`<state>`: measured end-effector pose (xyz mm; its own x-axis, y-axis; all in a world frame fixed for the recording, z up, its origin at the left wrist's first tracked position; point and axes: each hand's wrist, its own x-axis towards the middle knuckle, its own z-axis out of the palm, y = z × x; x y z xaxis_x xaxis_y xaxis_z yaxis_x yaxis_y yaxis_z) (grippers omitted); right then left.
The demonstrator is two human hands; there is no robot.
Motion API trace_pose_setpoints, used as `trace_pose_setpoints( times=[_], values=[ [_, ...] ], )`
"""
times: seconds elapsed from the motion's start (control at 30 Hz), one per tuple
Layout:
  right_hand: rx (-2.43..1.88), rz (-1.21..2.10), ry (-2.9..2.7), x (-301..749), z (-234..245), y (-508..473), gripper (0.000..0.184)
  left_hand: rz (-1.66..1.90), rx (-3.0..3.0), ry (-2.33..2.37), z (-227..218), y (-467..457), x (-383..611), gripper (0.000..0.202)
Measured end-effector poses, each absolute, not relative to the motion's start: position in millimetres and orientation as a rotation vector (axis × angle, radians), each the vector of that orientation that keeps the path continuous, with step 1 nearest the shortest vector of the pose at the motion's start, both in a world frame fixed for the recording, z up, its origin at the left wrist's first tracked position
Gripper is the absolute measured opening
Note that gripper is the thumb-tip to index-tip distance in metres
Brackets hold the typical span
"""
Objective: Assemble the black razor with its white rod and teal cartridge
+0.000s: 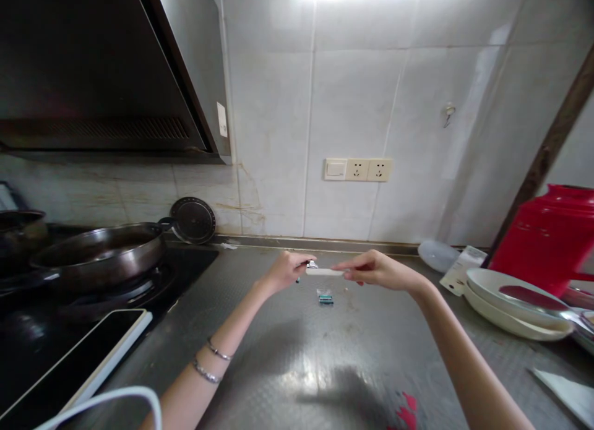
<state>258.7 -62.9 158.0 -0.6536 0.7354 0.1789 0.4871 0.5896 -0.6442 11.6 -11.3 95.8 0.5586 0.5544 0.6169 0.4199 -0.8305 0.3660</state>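
Note:
My left hand (291, 270) is closed in a pinch on a small shiny silver piece (312, 265) at the left end of a slim white bar (325, 272). The bar's other end is pinched between the thumb and fingers of my right hand (377, 270). It is held level above the counter; its exact kind is too small to make out. A small teal and clear piece (325, 299), like a razor cartridge, lies on the counter just below the bar. Under my left fingertips shows a tiny dark-green bit (297, 280).
A steel pan (99, 257) stands on the black stove at left, with a phone or tablet (78, 362) and white cable in front. At right are stacked white dishes (510, 300), a clear bowl (440, 255) and a red thermos (547, 238). Red scraps (408, 408) lie near the front.

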Motion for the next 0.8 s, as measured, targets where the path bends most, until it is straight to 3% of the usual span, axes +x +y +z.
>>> trace_pose_setpoints(
  times=[0.5,0.8],
  values=[
    [-0.996,0.813,-2.439,258,161,-67,0.043,1.089,2.541,0.886,97,-15,12,0.019],
    [-0.892,0.811,-1.876,245,153,-59,0.047,1.142,1.991,0.907,98,-12,18,0.025]
  ],
)
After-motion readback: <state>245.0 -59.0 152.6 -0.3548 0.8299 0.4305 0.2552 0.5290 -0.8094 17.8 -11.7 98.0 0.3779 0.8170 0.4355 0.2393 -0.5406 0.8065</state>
